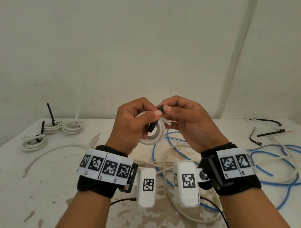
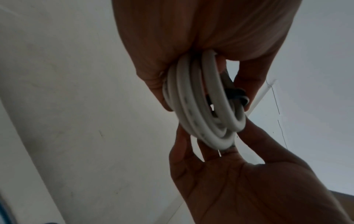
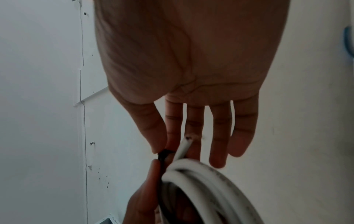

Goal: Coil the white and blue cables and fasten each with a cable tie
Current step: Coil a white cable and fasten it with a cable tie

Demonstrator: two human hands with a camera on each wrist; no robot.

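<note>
Both hands are raised above the table [image 1: 14,168]. My left hand [image 1: 142,118] grips a small white cable coil [image 1: 152,138], its thumb pressing a black cable tie [image 1: 153,127] that runs across the coil. My right hand [image 1: 168,108] pinches the tie's upper end between thumb and forefinger. In the left wrist view the white cable coil [image 2: 197,106] hangs from my left hand, with the tie [image 2: 237,94] behind it. The right wrist view shows the tie [image 3: 162,154] pinched beside a cut cable end [image 3: 184,147]. The blue cable [image 1: 265,153] lies loose on the table.
Three tied white coils [image 1: 34,141] sit at the table's left, their tie tails sticking up. A loose white cable [image 1: 58,149] curves across the middle. Spare black cable ties [image 1: 269,132] lie at the far right. Walls stand close behind and to the right.
</note>
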